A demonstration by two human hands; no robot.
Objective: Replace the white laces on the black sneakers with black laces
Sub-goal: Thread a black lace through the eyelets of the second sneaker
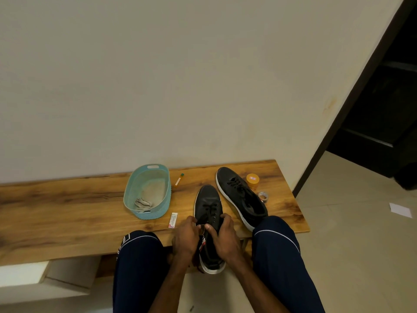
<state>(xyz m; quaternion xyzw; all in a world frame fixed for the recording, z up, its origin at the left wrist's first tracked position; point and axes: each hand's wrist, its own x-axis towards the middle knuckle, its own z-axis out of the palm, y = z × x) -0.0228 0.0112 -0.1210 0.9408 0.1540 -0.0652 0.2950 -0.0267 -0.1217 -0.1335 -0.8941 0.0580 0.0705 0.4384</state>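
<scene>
Two black sneakers with white soles lie on a wooden bench (pixel 67 213). The near sneaker (pixel 207 202) points away from me, its heel hanging over the bench's front edge between my knees, and a black lace runs through its lower eyelets. My left hand (pixel 186 238) and my right hand (pixel 225 236) grip it at the upper eyelets, one on each side, fingers curled at the lace; the lace ends are hidden. The far sneaker (pixel 241 195), laced in black, lies angled to the right. White laces (pixel 142 204) sit bundled in a light blue basket (pixel 165 201).
An orange-lidded jar (pixel 252 180) and a tape roll (pixel 263 196) stand right of the far sneaker. A small tube (pixel 178 180) and a small white box (pixel 173 220) lie near the basket. A wall backs the bench; a dark doorway opens at right. Paper (pixel 400 210) lies on the floor.
</scene>
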